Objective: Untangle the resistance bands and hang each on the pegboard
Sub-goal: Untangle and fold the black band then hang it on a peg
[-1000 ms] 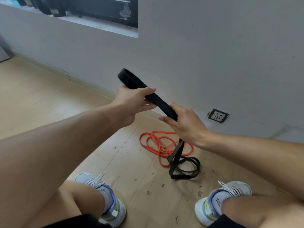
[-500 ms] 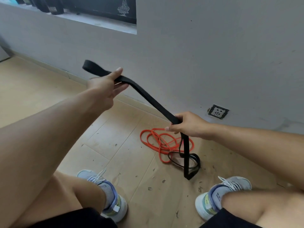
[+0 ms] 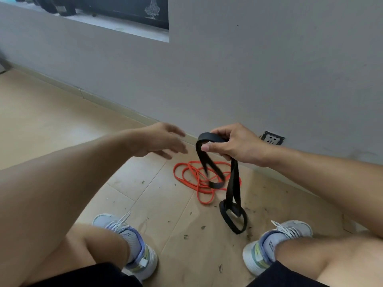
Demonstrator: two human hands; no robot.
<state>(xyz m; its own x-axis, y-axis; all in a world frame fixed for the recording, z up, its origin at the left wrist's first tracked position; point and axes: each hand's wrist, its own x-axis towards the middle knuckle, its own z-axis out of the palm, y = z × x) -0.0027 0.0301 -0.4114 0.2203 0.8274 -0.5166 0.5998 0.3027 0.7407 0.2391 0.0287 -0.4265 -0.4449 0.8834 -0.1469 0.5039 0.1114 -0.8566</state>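
Blur smears the fingertips of the left hand [image 3: 160, 140] at mid-frame, so their exact spread is hard to read, but the fingers are stretched out and hold nothing, reaching rightward toward the black band [image 3: 232, 183]. No pegboard can be made out anywhere. At the upper left a dark window [image 3: 116, 7] is cut off by the frame's top edge, and the things along its sill are too clipped to name.

The right hand [image 3: 236, 145], right of centre, grips the black band with fingers curled over the top and the thumb pressed across the front. One short loop of the band droops to the left of the thumb; a longer length hangs straight down below the hand and ends in a twisted loop near the floor [image 3: 51, 121], between the two shoes.

The orange band [image 3: 192, 179] lies in a loose coil on the floor behind the hanging black one, close to the grey wall [image 3: 248, 69]. The floor is pale wood-look planks scattered with small dark flecks. A wall socket [image 3: 272, 138] sits low on the wall, just right of the right hand. Bare knees and grey shoes [image 3: 132, 241] fill the bottom of the frame.
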